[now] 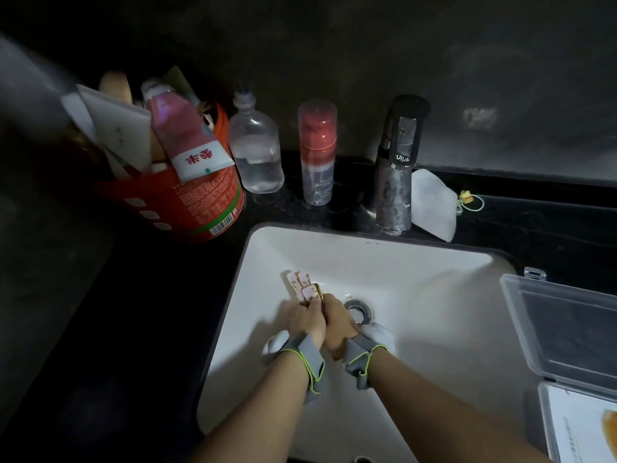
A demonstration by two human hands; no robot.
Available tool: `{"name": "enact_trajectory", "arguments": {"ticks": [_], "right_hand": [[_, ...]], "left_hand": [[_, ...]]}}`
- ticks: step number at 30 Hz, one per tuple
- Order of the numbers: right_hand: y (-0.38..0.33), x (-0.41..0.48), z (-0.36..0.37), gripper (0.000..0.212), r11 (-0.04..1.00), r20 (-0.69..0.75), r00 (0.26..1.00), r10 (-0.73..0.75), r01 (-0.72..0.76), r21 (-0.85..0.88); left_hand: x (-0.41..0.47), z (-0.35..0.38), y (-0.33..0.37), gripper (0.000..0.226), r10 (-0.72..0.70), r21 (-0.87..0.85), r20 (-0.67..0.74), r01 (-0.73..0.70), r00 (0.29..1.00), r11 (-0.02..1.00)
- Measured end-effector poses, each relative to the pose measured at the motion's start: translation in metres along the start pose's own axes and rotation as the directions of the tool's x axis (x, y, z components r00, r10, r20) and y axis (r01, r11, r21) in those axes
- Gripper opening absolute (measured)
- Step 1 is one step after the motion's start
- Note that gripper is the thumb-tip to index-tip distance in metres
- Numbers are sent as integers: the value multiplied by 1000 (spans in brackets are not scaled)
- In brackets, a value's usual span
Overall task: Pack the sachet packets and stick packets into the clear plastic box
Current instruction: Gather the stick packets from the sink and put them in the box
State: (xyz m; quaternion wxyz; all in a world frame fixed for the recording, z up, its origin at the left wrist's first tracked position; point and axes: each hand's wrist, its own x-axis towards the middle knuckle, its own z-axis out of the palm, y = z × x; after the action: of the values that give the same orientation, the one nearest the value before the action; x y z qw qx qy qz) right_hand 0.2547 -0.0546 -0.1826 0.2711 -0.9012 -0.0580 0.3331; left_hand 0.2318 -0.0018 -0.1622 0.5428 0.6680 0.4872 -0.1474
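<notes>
Dim washroom counter | your left hand (305,320) and right hand (338,324) meet over the white ceramic sink (367,259), fingers curled round a fanned bundle of small pink-and-white stick packets (302,286), apparently squaring them for packing | the clear plastic box (516,297) lies open at right, well apart.
</notes>
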Motion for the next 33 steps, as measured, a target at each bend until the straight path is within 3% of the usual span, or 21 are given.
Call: {"name": "enact_trajectory", "arguments": {"ticks": [1, 4, 7, 11, 14, 17, 26, 33], "right_hand": [[1, -3, -1, 9, 1000, -19, 1000, -19, 20, 19], [1, -11, -5, 32, 991, -49, 993, -110, 114, 73], [0, -25, -10, 32, 979, -69, 984, -163, 170, 116], [-4, -49, -14, 31, 953, -169, 970, -175, 210, 216], [-4, -60, -16, 38, 915, -225, 969, -105, 183, 359], [1, -66, -13, 37, 884, -223, 974, -36, 135, 447], [-24, -122, -41, 36, 865, -241, 971, 9, 114, 489], [-25, -165, -51, 11, 892, -269, 963, 0, 122, 436]], "left_hand": [[-3, 0, 1, 47, -7, -18, 4, 7, 1000, 1000], [-10, -2, 4, 48, -9, -98, 7, 9, 1000, 995], [-20, -6, 6, 45, 0, -196, 17, 3, 1000, 981], [-35, -11, 5, 37, 6, -377, 96, 31, 995, 926], [-52, -22, 3, 30, 19, -515, 195, 86, 981, 853], [-69, -30, 1, 28, 66, -506, 211, 52, 975, 861], [-114, -48, 8, 10, 134, -449, 254, -6, 958, 894], [-140, -53, -3, 11, 200, -424, 264, -73, 943, 903]]}}
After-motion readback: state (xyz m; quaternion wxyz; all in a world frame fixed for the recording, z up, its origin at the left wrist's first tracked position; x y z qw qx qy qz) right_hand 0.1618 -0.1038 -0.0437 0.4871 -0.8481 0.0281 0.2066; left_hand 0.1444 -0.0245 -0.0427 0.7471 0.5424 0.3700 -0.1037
